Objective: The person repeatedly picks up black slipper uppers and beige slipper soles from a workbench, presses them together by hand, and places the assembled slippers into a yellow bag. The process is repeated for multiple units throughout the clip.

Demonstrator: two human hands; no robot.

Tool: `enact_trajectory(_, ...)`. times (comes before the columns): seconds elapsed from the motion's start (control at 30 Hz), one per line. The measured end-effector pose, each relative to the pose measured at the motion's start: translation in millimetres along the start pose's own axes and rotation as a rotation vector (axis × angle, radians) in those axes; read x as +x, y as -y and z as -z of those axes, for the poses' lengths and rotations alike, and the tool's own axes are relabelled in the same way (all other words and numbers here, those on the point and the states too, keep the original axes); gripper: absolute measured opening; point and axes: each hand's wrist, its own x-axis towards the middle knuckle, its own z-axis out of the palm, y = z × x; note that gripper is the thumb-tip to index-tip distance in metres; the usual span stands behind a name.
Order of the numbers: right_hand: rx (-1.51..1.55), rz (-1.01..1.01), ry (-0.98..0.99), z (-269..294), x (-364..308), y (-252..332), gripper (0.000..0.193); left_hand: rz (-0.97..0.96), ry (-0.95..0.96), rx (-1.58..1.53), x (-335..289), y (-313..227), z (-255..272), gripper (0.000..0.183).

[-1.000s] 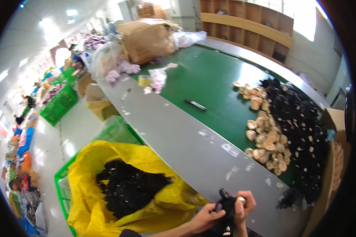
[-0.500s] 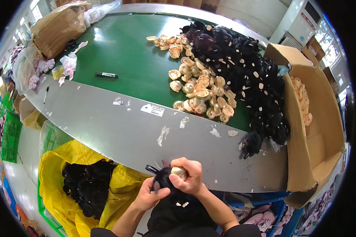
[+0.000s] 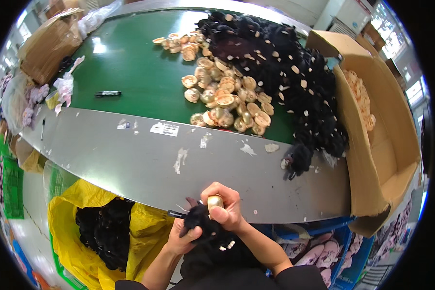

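In front of the table's metal edge, my left hand (image 3: 180,240) is closed around a small black furry plush toy (image 3: 198,218) with a dark ear and a black strap loop. My right hand (image 3: 231,211) grips a shiny gold rounded shell (image 3: 215,201) between thumb and fingers, against the toy's upper right side. How the shell meets the fur is hidden by the fingers. Small pale pieces show at the toy's lower end, below my right hand.
Gold and cream shells (image 3: 224,99) lie heaped on the green table surface (image 3: 140,72), beside a large pile of black plush toys (image 3: 261,60). A cardboard box (image 3: 379,159) stands right; a yellow bag (image 3: 147,241) of black plush sits lower left. A marker (image 3: 107,94) lies farther back.
The view has shifted, so the table's contents sit farther left and higher. The toy is tilted differently in my hands, its strap now lying out to the left. Both grips stay.
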Motion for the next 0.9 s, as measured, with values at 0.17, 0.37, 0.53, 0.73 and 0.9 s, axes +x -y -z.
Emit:
enact_trajectory(0.17, 0.095, 0.066, -0.014, 5.2, -4.8, -6.1, 0.025, 0.004, 0.112, -0.012, 1.9, 7.4, 3.4, 0.053)
enact_trajectory(0.37, 0.048, 0.121, -0.152, 14.6, -11.8, -19.1, 0.028, 0.041, 0.265, 0.399, 6.5, -2.8, 0.7, 0.032)
enact_trajectory(0.53, -0.146, 0.209, -0.273, 4.3, -11.6, -19.1, 0.028, -0.067, -0.139, 0.6, -0.2, -4.6, -30.3, 0.026)
enact_trajectory(0.73, -0.215, 0.279, -0.263, 11.4, -17.6, -15.5, 0.038, -0.138, -0.274, 0.372, 10.8, 0.3, -38.4, 0.024)
enact_trajectory(0.9, -0.35, 0.408, -0.103, 28.5, -17.2, -9.5, 0.044, -0.106, -0.253, 0.37, 12.2, 0.9, -27.8, 0.024)
